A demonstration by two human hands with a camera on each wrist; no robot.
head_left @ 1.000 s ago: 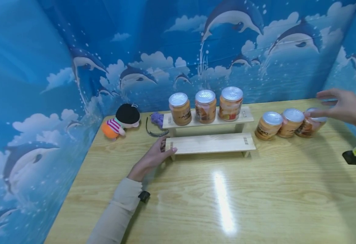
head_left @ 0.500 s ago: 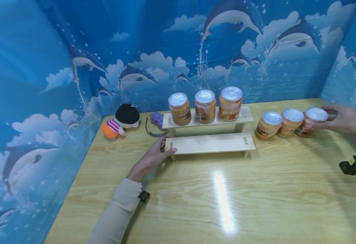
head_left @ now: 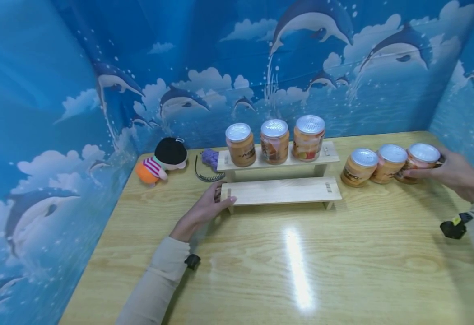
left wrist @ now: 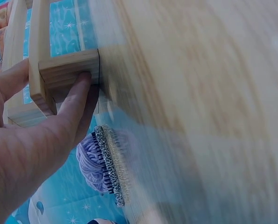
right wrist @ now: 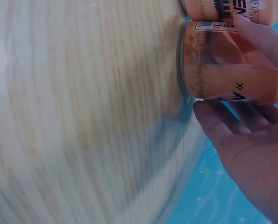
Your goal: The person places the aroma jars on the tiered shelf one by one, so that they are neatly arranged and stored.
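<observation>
A two-tier wooden shelf (head_left: 281, 191) stands mid-table, with three silver-lidded jars on its upper board, one of them a jar (head_left: 275, 142) in the centre. My left hand (head_left: 204, 209) grips the left end of the lower board; its thumb lies on top, and the left wrist view shows fingers against the leg (left wrist: 71, 67). To the right, three more jars stand in a row on the table. Around the rightmost jar (head_left: 421, 155) my right hand (head_left: 458, 174) has its thumb on the near side. The right wrist view shows its fingers along the jar's other side (right wrist: 232, 70).
Left of the shelf lie a purple yarn ball (head_left: 210, 159), a black toothed headband (head_left: 209, 177) and a plush doll (head_left: 161, 161). The other two table jars, a left jar (head_left: 359, 168) and a middle jar (head_left: 388, 163), stand close beside the held one. A dolphin-print backdrop (head_left: 220, 54) borders the table.
My right hand has come down from above and behind the rightmost jar and closed around it, its thumb now on the near side. The left hand and shelf stay put.
</observation>
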